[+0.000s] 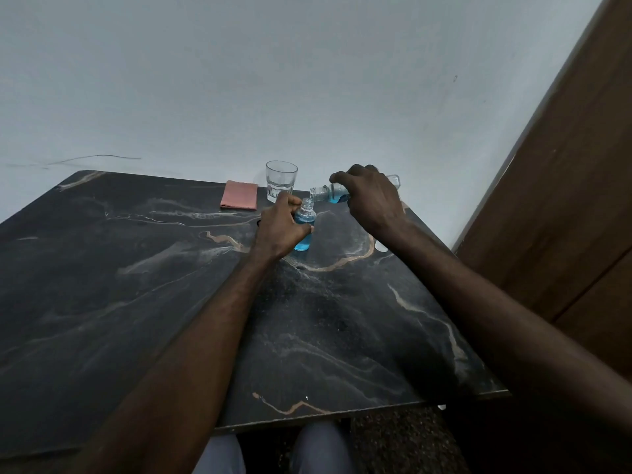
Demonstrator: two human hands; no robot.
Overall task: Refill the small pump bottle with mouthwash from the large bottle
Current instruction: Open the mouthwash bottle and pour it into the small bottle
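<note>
Head view: the left hand point(280, 227) is wrapped closed around the small bottle point(304, 227), which stands upright on the table point(136, 268), its cap off and its body holding blue liquid up to about the shoulder. The right hand point(369, 196) is closed from above around the large bottle point(330, 193), held tipped nearly on its side in the air, its open mouth pointing left, just above and right of the small bottle's neck. A little blue liquid sits low in the large bottle. Whether any is pouring cannot be told.

Behind the bottles stand 1 clear glass point(280, 181) and, to its left, 1 folded pink cloth point(238, 195). The table is dark with pale veins and sits against a pale wall point(239, 80); a brown wooden panel point(564, 165) stands at right.
</note>
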